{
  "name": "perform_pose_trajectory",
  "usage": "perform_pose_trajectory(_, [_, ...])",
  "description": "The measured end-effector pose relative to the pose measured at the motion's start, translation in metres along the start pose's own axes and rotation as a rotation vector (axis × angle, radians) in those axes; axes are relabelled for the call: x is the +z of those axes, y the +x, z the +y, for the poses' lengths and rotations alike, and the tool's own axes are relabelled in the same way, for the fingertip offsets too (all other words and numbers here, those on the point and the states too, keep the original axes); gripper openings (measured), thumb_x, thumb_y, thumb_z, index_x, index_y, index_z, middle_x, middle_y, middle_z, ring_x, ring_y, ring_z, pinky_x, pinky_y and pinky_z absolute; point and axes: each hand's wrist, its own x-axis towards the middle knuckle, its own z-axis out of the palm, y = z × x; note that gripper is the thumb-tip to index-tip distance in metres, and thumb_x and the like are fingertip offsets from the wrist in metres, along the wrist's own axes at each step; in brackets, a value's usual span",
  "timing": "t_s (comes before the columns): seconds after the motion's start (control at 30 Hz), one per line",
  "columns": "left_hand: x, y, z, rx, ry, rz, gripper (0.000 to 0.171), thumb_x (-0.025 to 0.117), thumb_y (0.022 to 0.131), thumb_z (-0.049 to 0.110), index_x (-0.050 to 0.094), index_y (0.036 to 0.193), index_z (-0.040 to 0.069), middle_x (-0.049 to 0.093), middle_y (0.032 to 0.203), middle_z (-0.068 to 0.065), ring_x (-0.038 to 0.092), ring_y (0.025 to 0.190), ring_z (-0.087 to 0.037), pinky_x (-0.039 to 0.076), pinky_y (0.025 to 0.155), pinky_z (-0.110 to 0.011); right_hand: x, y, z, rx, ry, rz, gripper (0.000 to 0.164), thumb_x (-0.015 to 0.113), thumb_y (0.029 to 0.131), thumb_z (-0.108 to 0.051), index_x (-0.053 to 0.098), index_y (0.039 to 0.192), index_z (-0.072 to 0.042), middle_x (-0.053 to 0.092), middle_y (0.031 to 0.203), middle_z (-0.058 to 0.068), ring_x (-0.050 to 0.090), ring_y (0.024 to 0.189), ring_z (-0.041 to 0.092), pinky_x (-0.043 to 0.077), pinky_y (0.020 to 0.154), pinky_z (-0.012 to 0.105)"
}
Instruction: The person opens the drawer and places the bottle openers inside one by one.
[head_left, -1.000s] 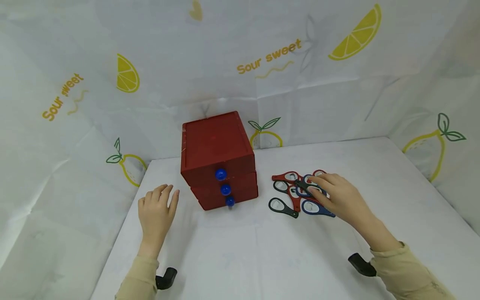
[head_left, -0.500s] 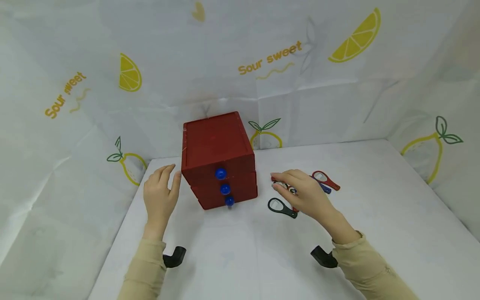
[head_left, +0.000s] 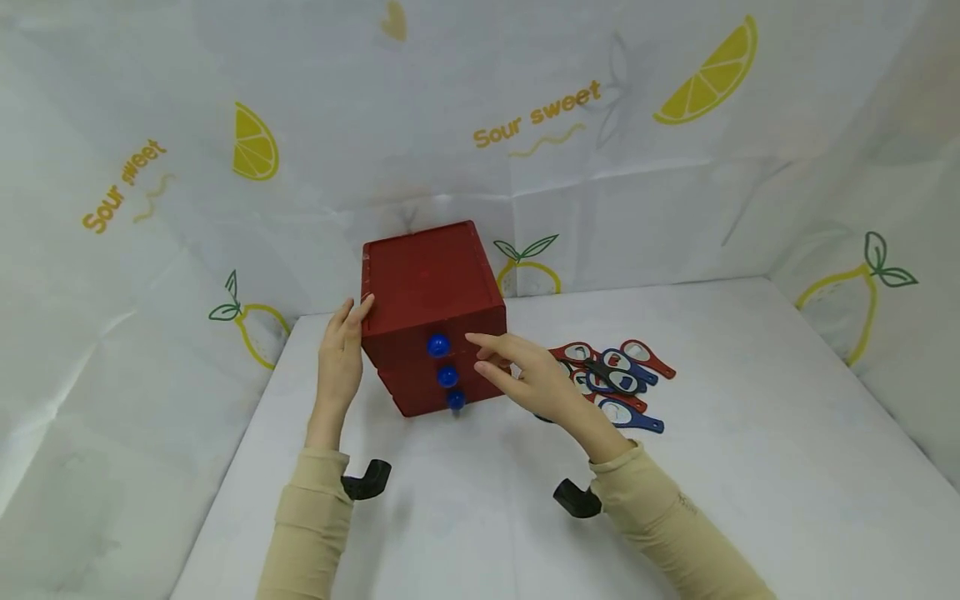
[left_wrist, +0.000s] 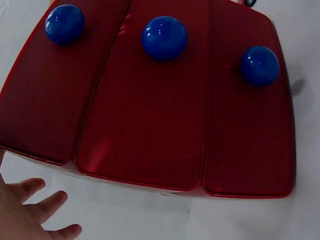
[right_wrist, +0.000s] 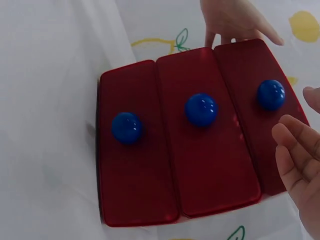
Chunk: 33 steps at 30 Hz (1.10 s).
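Observation:
A small red drawer cabinet [head_left: 431, 279] stands on the white table, its three drawers closed, each with a round blue knob [head_left: 438, 345]. My left hand [head_left: 341, 358] is at the cabinet's left side, thumb over the top's left edge; whether it touches is hard to tell. Its fingers show beside the cabinet in the left wrist view. My right hand [head_left: 528, 375] hovers before the front's right part, fingers loosely bent toward the top knob and holding nothing. To its right lies a pile of red, blue and black magnifying glasses [head_left: 615, 408], partly hidden by the hand.
A white cloth with lemon prints and "Sour sweet" lettering [head_left: 537, 115] hangs behind and beside the table [head_left: 480, 517]. A black curved piece sticks out from each sleeve, one at the left wrist [head_left: 367, 481] and one at the right wrist [head_left: 577, 498].
My right hand has moved left from over the magnifying glasses to the cabinet's front. My left hand has moved forward and right, up to the cabinet's left side.

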Motion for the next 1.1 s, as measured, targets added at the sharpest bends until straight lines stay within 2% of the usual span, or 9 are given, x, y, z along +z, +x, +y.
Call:
perform_pose_trajectory(0.1, [-0.001, 0.002, -0.001, -0.048, -0.01, -0.069, 0.053, 0.022, 0.097, 0.057, 0.046, 0.136, 0.033, 0.024, 0.154, -0.006, 0.018, 0.143, -0.029, 0.016, 0.112, -0.056, 0.01, 0.007, 0.0, 0.055, 0.064, -0.041, 0.04, 0.059, 0.091, -0.018, 0.054, 0.131, -0.014, 0.065, 0.095, -0.002, 0.059, 0.086, 0.008, 0.051, 0.074, 0.023])
perform_pose_trajectory(0.23, [-0.002, 0.003, -0.003, -0.062, -0.039, -0.118, 0.056, 0.019, 0.098, 0.056, 0.046, 0.137, 0.027, 0.02, 0.155, -0.007, 0.015, 0.144, -0.031, 0.013, 0.111, -0.059, 0.022, 0.016, 0.001, 0.118, 0.135, -0.083, 0.042, 0.057, 0.093, -0.02, 0.05, 0.134, -0.018, 0.066, 0.102, 0.002, 0.062, 0.09, 0.012, 0.052, 0.079, 0.024])
perform_pose_trajectory(0.4, [0.001, 0.005, -0.002, -0.067, -0.126, -0.172, 0.053, 0.019, 0.101, 0.048, 0.045, 0.137, 0.019, 0.019, 0.156, -0.005, 0.019, 0.143, -0.027, 0.019, 0.111, -0.053, 0.032, 0.027, 0.0, 0.179, 0.2, -0.135, 0.044, 0.055, 0.094, -0.026, 0.047, 0.137, -0.021, 0.066, 0.109, 0.004, 0.065, 0.095, 0.016, 0.052, 0.082, 0.027])
perform_pose_trajectory(0.5, [0.002, 0.006, 0.002, -0.102, -0.158, -0.19, 0.048, 0.02, 0.102, 0.041, 0.044, 0.136, 0.018, 0.025, 0.154, -0.004, 0.026, 0.139, -0.026, 0.024, 0.109, -0.05, 0.037, 0.03, 0.001, 0.212, 0.238, -0.146, 0.043, 0.054, 0.094, -0.027, 0.048, 0.136, -0.021, 0.065, 0.116, 0.005, 0.065, 0.098, 0.017, 0.052, 0.083, 0.027])
perform_pose_trajectory(0.63, [0.0, 0.004, 0.016, -0.159, -0.196, -0.211, 0.044, 0.023, 0.103, 0.036, 0.042, 0.137, 0.016, 0.029, 0.151, -0.007, 0.035, 0.132, -0.029, 0.03, 0.103, -0.048, 0.043, 0.029, 0.005, 0.272, 0.306, -0.123, 0.039, 0.054, 0.094, -0.027, 0.052, 0.133, -0.024, 0.064, 0.119, 0.003, 0.064, 0.097, 0.015, 0.052, 0.081, 0.027])
perform_pose_trajectory(0.73, [-0.002, 0.003, 0.024, -0.178, -0.238, -0.237, 0.043, 0.027, 0.102, 0.034, 0.039, 0.138, 0.013, 0.025, 0.152, -0.004, 0.04, 0.126, -0.029, 0.035, 0.097, -0.043, 0.048, 0.028, 0.008, 0.326, 0.344, -0.087, 0.037, 0.056, 0.093, -0.031, 0.054, 0.13, -0.028, 0.066, 0.113, 0.001, 0.063, 0.095, 0.013, 0.052, 0.078, 0.026])
perform_pose_trajectory(0.9, [-0.004, 0.005, 0.022, -0.188, -0.305, -0.255, 0.04, 0.029, 0.101, 0.027, 0.04, 0.136, 0.011, 0.026, 0.152, -0.002, 0.044, 0.117, -0.021, 0.038, 0.093, -0.037, 0.054, 0.03, 0.008, 0.388, 0.394, -0.025, 0.034, 0.058, 0.09, -0.038, 0.058, 0.124, -0.031, 0.067, 0.111, -0.002, 0.064, 0.097, 0.012, 0.052, 0.08, 0.029])
perform_pose_trajectory(0.97, [-0.003, 0.007, 0.015, -0.193, -0.313, -0.25, 0.04, 0.03, 0.101, 0.029, 0.042, 0.135, 0.013, 0.028, 0.15, -0.001, 0.045, 0.114, -0.017, 0.038, 0.092, -0.036, 0.056, 0.03, 0.007, 0.41, 0.415, -0.009, 0.035, 0.058, 0.089, -0.04, 0.059, 0.123, -0.032, 0.066, 0.113, -0.003, 0.064, 0.099, 0.013, 0.052, 0.082, 0.03])
perform_pose_trajectory(1.1, [-0.001, 0.008, 0.008, -0.193, -0.312, -0.245, 0.039, 0.03, 0.1, 0.03, 0.044, 0.135, 0.017, 0.026, 0.151, 0.003, 0.045, 0.117, -0.019, 0.038, 0.092, -0.039, 0.059, 0.029, 0.004, 0.438, 0.441, 0.016, 0.033, 0.059, 0.089, -0.039, 0.06, 0.122, -0.033, 0.066, 0.113, -0.005, 0.063, 0.097, 0.012, 0.052, 0.081, 0.029])
